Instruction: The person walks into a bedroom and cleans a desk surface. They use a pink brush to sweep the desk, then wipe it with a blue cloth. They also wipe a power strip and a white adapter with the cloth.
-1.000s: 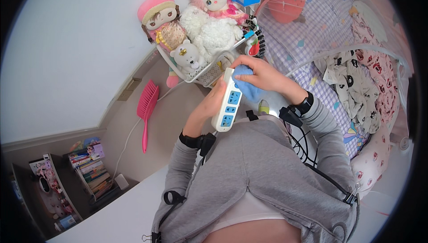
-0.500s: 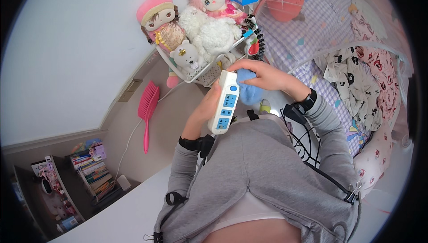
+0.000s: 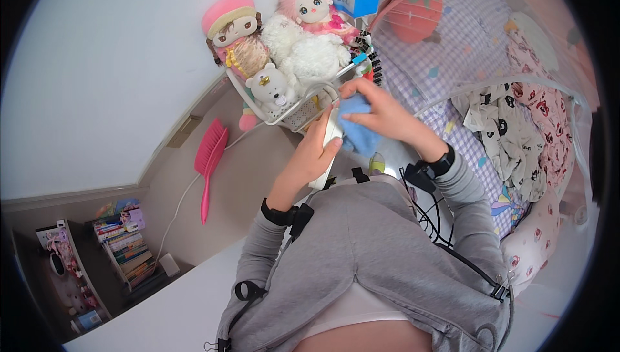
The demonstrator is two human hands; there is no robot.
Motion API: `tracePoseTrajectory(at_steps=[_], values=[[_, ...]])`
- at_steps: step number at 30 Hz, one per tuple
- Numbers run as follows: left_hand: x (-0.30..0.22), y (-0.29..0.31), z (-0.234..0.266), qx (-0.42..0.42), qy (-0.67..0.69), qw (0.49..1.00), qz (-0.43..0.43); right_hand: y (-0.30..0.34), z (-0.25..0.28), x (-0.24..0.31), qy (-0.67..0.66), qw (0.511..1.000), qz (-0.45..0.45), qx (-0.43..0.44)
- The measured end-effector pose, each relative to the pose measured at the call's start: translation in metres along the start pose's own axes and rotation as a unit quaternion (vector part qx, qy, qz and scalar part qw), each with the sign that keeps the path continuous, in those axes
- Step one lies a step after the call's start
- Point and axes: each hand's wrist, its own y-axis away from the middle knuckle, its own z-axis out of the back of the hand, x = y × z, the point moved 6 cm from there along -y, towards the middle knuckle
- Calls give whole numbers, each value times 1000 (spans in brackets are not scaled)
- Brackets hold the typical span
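Note:
A white power strip point(image 3: 331, 134) is gripped in my left hand point(image 3: 309, 155), turned so that its blue socket face is mostly out of sight. My right hand point(image 3: 385, 118) pinches a light blue cloth point(image 3: 359, 135) against the strip's far end, and the cloth hangs down beside it. The fingers of my right hand are bent round the cloth's upper part. Just beyond both hands stands a white basket point(image 3: 282, 119) of soft toys, with a white cable loop at its near corner.
A pink hairbrush point(image 3: 210, 148) lies left of my hands by a white cord. Dolls and a white bear point(image 3: 269, 87) fill the basket. On the right is a bed with a checked sheet point(image 3: 452, 116) and crumpled clothing point(image 3: 507, 135). Books point(image 3: 126, 248) stand on a shelf at lower left.
The power strip has been rotated in my left hand, so its sockets no longer show. My right hand and the cloth stay at its far end, shifted slightly.

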Motion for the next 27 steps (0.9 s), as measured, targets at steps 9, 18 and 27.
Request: tracePoseTrajectory(at_steps=[9, 18, 27], values=[[7, 8, 6, 6, -79, 996, 33, 9, -36, -43, -74, 980, -142, 119], [0, 7, 9, 8, -97, 995, 18, 9, -49, -58, -94, 977, -172, 82], [4, 12, 15, 20, -82, 996, 14, 17, -40, -40, -212, 961, -113, 140]])
